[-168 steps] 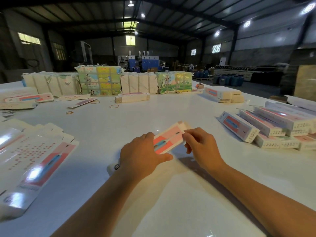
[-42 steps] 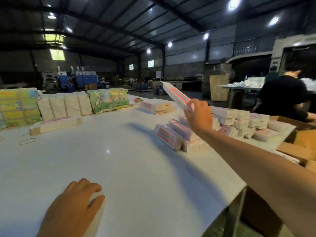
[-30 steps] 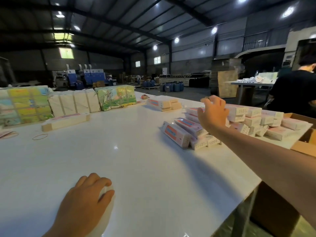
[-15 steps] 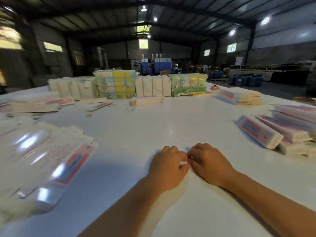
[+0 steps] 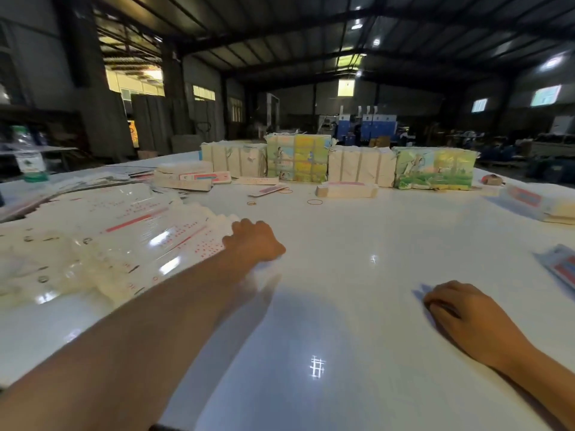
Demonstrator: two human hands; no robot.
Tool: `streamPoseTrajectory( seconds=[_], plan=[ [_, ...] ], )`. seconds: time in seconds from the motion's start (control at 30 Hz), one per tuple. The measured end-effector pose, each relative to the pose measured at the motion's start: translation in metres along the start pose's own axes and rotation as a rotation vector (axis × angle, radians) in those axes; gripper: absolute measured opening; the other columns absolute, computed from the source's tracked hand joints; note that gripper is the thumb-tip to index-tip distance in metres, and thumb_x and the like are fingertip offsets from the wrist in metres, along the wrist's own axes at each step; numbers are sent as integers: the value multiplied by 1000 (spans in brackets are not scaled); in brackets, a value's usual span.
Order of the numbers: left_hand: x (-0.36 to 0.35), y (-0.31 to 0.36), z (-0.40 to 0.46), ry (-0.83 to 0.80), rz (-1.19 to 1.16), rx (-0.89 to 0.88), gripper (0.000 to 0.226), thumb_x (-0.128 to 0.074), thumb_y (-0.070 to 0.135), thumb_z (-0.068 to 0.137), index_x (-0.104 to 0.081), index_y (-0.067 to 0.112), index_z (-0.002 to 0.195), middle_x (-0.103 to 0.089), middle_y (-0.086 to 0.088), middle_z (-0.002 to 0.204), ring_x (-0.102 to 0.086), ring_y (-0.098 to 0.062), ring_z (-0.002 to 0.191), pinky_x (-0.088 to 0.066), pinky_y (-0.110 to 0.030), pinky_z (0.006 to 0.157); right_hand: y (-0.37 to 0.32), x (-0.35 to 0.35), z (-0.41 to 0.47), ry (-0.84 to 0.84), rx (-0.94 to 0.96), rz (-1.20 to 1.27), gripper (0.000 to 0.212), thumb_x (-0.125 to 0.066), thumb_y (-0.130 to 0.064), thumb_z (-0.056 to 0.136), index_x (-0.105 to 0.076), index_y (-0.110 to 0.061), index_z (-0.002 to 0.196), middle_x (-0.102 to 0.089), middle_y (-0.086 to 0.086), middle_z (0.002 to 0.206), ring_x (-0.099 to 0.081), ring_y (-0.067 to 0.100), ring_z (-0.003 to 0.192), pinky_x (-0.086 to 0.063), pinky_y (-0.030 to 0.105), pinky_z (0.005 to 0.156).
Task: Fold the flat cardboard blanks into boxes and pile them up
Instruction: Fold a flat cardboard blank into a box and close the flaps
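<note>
The left hand (image 5: pixel 253 241) has been moved to the fanned white glossy cardboard blanks (image 5: pixel 130 237) at 10 o'clock, its grip unclear; the right hand (image 5: pixel 463 315) rests empty, loosely curled, on the white counter (image 5: pixel 357 231).

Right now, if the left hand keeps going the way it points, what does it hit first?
The left hand already rests at the near edge of the fanned flat blanks, fingers reaching up and left. Going straight on, it would likely slide further across that same spread before anything else; depth past it is unclear.

White blanks (image 5: pixel 130 237) (red print); white table (image 5: pixel 342 244).
</note>
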State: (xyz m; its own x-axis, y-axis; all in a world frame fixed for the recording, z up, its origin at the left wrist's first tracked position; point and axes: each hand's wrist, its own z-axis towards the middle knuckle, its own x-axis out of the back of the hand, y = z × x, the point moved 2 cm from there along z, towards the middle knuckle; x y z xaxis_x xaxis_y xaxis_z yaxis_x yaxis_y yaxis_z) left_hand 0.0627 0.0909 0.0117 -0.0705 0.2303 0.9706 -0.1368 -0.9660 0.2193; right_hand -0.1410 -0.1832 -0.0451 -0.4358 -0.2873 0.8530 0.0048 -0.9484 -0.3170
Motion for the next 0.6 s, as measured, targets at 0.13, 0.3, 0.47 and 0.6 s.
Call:
streamPoseTrajectory(
  seconds=[0.13, 0.3, 0.47, 0.6],
  plan=[
    [5, -63, 9, -53, 225, 131, 103, -67, 76, 56, -33, 15, 133, -43, -12, 128, -42, -31, 119, -38, -44, 90, -3, 3, -3, -1, -4, 23, 44, -58, -2, 87, -50, -39, 65, -61, -4, 84, -60, 21, 101, -45, 39, 82],
    [-3, -75, 16, -142, 106, 225, 91, -76, 70, 50, -38, 10, 108, -57, -9, 106, -57, -27, 99, -47, -40, 92, -4, 4, -6, -35, -35, 4, 27, -57, -5, 88, -62, -27, 73, -64, 0, 93, -59, 23, 103, -44, 38, 85],
    [-1, -69, 17, -161, 65, 258, 77, -82, 54, 56, -52, 8, 109, -57, -8, 99, -58, -27, 96, -49, -38, 90, -2, 3, -7, -15, -43, -19, 19, -57, -7, 89, -69, -13, 76, -62, -2, 89, -59, 23, 97, -43, 33, 83],
    [-2, -67, 9, -26, 61, 344, 74, -81, 46, 50, -45, 11, 105, -54, -10, 103, -52, -29, 105, -41, -41, 96, -1, 3, -7, -1, -45, -11, 20, -56, -9, 90, -68, -7, 74, -65, 3, 88, -60, 25, 94, -44, 34, 81]
  ],
)
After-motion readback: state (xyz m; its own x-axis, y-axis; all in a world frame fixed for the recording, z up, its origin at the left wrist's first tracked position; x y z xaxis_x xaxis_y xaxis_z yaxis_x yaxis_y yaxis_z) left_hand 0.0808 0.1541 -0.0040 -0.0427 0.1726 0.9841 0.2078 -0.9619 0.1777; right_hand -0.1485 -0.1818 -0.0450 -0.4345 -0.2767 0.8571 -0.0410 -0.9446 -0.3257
